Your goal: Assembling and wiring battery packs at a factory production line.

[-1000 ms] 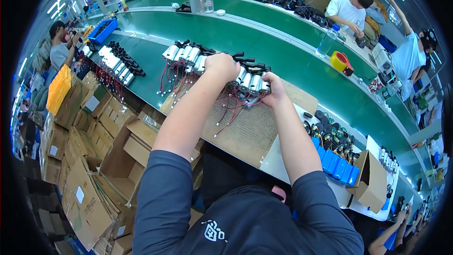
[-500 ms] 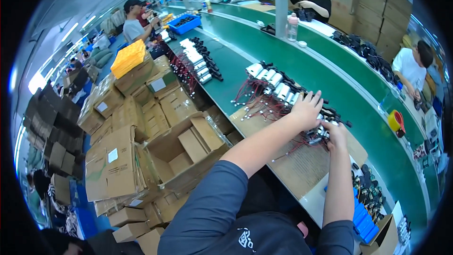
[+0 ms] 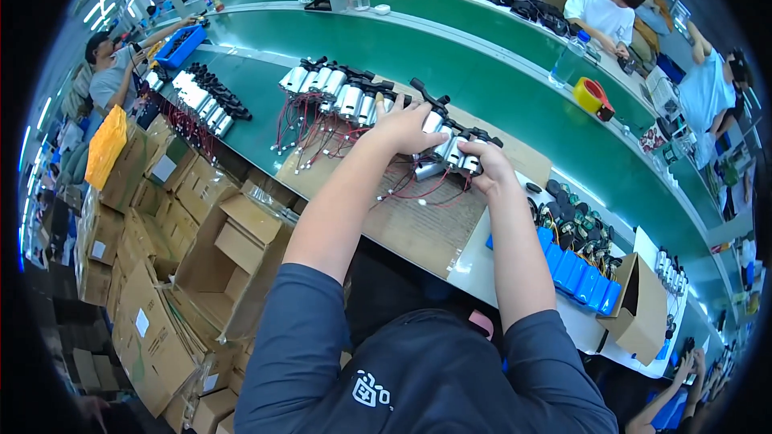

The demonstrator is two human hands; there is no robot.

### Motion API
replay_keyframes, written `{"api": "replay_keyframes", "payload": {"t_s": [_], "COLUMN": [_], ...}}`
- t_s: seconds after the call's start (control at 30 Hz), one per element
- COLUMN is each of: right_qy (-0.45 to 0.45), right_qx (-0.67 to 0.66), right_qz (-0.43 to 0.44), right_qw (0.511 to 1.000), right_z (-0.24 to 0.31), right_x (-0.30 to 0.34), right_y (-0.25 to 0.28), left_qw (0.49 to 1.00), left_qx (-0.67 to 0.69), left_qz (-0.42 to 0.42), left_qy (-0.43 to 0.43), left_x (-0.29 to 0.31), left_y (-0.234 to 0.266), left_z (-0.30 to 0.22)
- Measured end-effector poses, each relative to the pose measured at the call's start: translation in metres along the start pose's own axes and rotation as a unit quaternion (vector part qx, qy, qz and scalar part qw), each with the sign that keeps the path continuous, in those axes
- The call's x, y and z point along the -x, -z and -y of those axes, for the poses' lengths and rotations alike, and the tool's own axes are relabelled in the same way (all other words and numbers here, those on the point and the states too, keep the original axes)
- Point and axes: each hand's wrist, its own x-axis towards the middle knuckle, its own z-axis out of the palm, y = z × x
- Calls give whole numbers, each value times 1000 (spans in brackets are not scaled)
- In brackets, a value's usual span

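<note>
Silver cylindrical motors (image 3: pixel 351 101) with black ends and thin red wires lie in a row on a cardboard sheet (image 3: pixel 418 221). My left hand (image 3: pixel 402 127) rests on the row with its fingers spread across the motors. At the row's right end, my right hand (image 3: pixel 490 167) curls around a few silver motors, its thumb on top; some of its fingertips are hidden. One motor (image 3: pixel 429 169) sticks out toward me between the hands. A black end piece (image 3: pixel 430 92) rises above the row beside my left fingers.
Another row of motors (image 3: pixel 203 102) lies further left on the green bench. To the right are blue battery packs (image 3: pixel 575 270), dark round parts (image 3: pixel 567 213) and a small carton (image 3: pixel 639 305). Stacked boxes (image 3: pixel 145 313) stand at left. Co-workers sit beyond; a tape dispenser (image 3: pixel 593 96) lies opposite.
The view has turned to the right, so the bench and boxes appear shifted left. Both hands remain at the motors; a motor now juts out between them.
</note>
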Motion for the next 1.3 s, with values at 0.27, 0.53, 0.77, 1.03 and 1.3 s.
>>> {"api": "replay_keyframes", "payload": {"t_s": [0.27, 0.53, 0.77, 1.03, 1.3], "right_qy": [-59, -26, 135, 158, 169], "right_qx": [-199, -293, -97, -280, 20], "right_qz": [55, 192, 62, 233, 45], "right_qw": [977, 936, 984, 918, 984], "right_z": [-9, -18, -15, -2, -1], "right_x": [2, 5, 26, 54, 93], "right_y": [5, 13, 2, -16, 17], "left_qw": [995, 991, 886, 849, 807], "left_qx": [77, 76, 315, 495, 546], "left_qz": [-50, -92, -318, -184, -204], "left_qy": [36, 58, -123, -24, -95], "left_x": [-3, -3, 10, 52, 92], "left_y": [-13, -19, -37, -37, -73], "left_z": [3, 10, -8, -38, -46]}}
